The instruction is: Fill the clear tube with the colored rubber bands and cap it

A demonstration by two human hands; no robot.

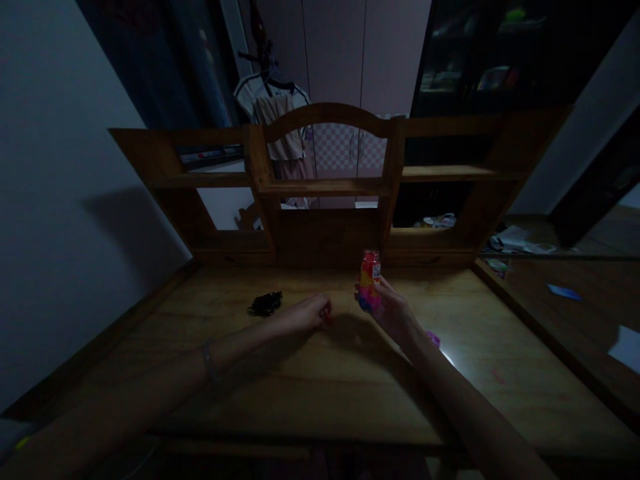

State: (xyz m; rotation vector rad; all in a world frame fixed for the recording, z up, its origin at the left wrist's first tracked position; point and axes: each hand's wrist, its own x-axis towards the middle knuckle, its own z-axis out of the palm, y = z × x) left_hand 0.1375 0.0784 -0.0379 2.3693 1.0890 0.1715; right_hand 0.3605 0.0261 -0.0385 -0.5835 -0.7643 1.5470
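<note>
My right hand (pixel 393 308) is wrapped round a small clear jar (pixel 370 279) filled with pink, orange and blue bits, held upright just above the wooden desk (pixel 320 373). My left hand (pixel 307 313) rests on the desk to the jar's left, fingers curled, pinching something small and red (pixel 327 316). A black clump (pixel 265 303) lies on the desk left of my left hand. A small pink thing (pixel 433 339) lies beside my right wrist.
A wooden hutch with shelves (pixel 325 187) stands along the desk's back edge. A white wall (pixel 60 200) is at the left. At the right, a side surface holds papers (pixel 520 239) and a blue slip (pixel 563 291). The room is dim.
</note>
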